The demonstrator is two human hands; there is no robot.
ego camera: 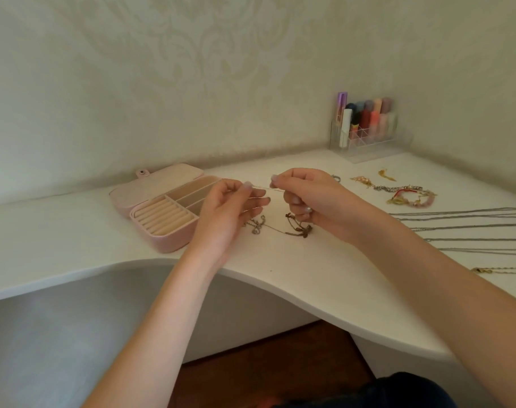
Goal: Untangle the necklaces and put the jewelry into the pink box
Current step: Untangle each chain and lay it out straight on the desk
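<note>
The pink box (162, 237) lies open on the white desk, its lid flat behind it, with ring rolls and long compartments showing. Just right of it my left hand (230, 210) and my right hand (307, 195) are raised a little above the desk, each pinching one end of a thin gold chain (262, 188) stretched between them. Below the hands a tangle of dark and silver necklaces (295, 226) rests on the desk. Bracelets and small gold pieces (410, 195) lie at the right. Several long silver chains (463, 225) run off the right edge.
A clear organizer with lipsticks (365, 128) stands in the back right corner against the wall. The white desk (324, 278) has a curved front edge that dips inward under my arms. A gold clasp piece (483, 270) lies near the right front edge.
</note>
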